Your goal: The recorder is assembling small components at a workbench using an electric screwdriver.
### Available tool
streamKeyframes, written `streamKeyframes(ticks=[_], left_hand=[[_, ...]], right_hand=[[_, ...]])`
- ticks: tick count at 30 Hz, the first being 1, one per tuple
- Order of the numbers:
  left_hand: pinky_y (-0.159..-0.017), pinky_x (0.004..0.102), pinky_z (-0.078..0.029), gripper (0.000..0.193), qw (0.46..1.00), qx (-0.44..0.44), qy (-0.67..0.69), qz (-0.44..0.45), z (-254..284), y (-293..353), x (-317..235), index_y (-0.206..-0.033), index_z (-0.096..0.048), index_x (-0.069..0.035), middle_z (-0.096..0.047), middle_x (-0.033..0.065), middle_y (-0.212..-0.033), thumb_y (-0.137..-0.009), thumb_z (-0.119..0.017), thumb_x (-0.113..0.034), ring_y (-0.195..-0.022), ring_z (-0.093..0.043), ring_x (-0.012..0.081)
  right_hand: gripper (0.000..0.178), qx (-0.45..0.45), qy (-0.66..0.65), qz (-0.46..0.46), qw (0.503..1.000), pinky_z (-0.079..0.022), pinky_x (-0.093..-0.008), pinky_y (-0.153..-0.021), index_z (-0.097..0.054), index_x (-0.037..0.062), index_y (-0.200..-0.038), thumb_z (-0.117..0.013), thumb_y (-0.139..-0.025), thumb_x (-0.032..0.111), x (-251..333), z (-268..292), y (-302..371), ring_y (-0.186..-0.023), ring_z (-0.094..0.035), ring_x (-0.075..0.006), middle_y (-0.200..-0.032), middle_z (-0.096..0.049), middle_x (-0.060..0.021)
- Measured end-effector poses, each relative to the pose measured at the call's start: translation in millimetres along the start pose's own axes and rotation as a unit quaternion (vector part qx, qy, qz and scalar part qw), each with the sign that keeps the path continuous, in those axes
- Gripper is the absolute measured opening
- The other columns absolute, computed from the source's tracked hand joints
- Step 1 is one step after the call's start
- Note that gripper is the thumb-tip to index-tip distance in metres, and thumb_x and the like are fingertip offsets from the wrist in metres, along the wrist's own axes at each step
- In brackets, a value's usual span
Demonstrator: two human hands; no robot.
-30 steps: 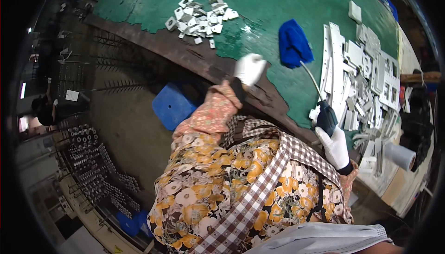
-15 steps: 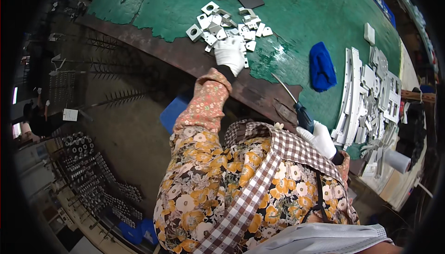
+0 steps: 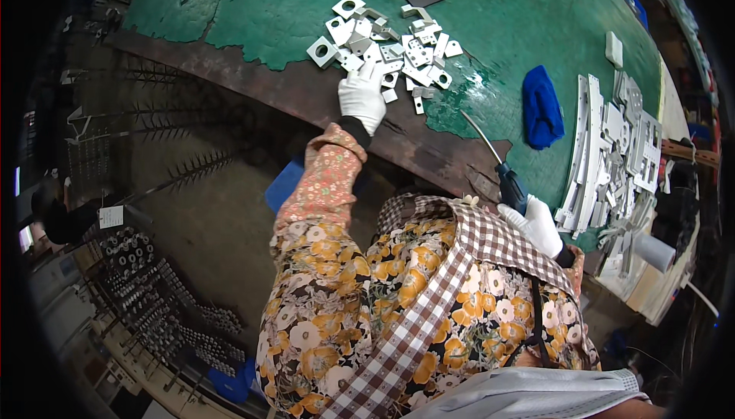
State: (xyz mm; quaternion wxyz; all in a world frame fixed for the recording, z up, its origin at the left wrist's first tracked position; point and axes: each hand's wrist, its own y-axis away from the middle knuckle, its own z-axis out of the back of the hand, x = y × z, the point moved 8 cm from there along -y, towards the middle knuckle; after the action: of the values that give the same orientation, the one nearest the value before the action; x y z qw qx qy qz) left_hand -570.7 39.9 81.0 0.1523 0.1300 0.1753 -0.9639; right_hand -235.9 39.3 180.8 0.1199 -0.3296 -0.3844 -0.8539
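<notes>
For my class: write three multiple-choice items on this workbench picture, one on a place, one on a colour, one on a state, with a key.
1. Where does the left hand rest?
A. on the pile of small metal plates
B. on the blue cloth
C. on the floor

2. What colour is the bench top?
A. red
B. green
C. yellow

3. What is the right hand doing?
A. hanging empty
B. gripping a thin-shafted hand tool
C. holding a cup

Key: A, the glove touches the plates; B, green worn surface; B, fingers wrap the tool's dark handle.
</notes>
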Motion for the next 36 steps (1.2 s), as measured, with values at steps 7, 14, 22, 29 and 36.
streamKeyframes(ticks=[7,14,22,29,36], left_hand=[[-0.070,0.0433,-0.045,0.035,0.995,0.084,-0.056,0.025,-5.8,-20.9,-0.2,-0.103,-0.059,-0.012,-0.056,0.0082,-0.102,-0.069,-0.064,-0.021,-0.087,-0.056,0.0305],[-0.074,0.0431,-0.044,0.026,0.992,0.124,-0.019,0.019,-24.4,-28.3,-9.3,-0.089,-0.061,-0.011,-0.057,0.0094,-0.095,-0.068,-0.070,-0.022,-0.091,-0.056,0.0281],[-0.064,0.0259,-0.048,0.022,0.851,0.043,0.469,0.231,-22.3,9.7,6.6,-0.097,-0.053,-0.002,-0.059,0.0058,-0.079,-0.079,-0.064,-0.005,-0.070,-0.058,0.0162],[-0.065,0.0234,-0.050,0.028,0.768,0.041,0.522,0.369,-20.9,27.3,47.0,-0.107,-0.051,0.001,-0.057,0.0038,-0.093,-0.080,-0.058,-0.001,-0.080,-0.056,0.0102],[-0.074,0.0431,-0.047,0.020,0.952,0.154,0.218,0.152,-31.3,-17.7,17.9,-0.095,-0.062,-0.010,-0.064,0.0153,-0.091,-0.082,-0.053,-0.022,-0.086,-0.060,0.0346]], right_hand=[[0.036,0.001,0.019,0.030,0.999,-0.042,-0.0319,-0.059,-0.056,-0.0047,-0.088,-0.068,-0.082,0.028,4.0,-1.4,-7.0,-0.059,-0.045,-0.0159,-0.063,-0.051,-0.0116],[0.036,-0.004,0.017,0.045,0.999,-0.042,-0.0323,-0.058,-0.056,-0.0045,-0.087,-0.068,-0.083,0.029,5.9,-3.5,-10.4,-0.057,-0.043,-0.0170,-0.062,-0.049,-0.0121],[0.034,-0.014,-0.002,0.010,1.000,-0.042,-0.0312,-0.058,-0.056,-0.0041,-0.088,-0.068,-0.083,0.028,5.7,0.2,-11.3,-0.059,-0.045,-0.0145,-0.062,-0.052,-0.0096],[0.036,-0.010,0.022,0.025,0.999,-0.042,-0.0324,-0.058,-0.056,-0.0046,-0.088,-0.067,-0.083,0.029,5.5,1.9,-16.4,-0.057,-0.045,-0.0181,-0.063,-0.052,-0.0130],[0.033,0.009,0.012,0.018,1.000,-0.041,-0.0306,-0.057,-0.056,-0.0040,-0.089,-0.067,-0.084,0.027,11.7,-1.5,-18.1,-0.058,-0.044,-0.0147,-0.061,-0.048,-0.0090]])
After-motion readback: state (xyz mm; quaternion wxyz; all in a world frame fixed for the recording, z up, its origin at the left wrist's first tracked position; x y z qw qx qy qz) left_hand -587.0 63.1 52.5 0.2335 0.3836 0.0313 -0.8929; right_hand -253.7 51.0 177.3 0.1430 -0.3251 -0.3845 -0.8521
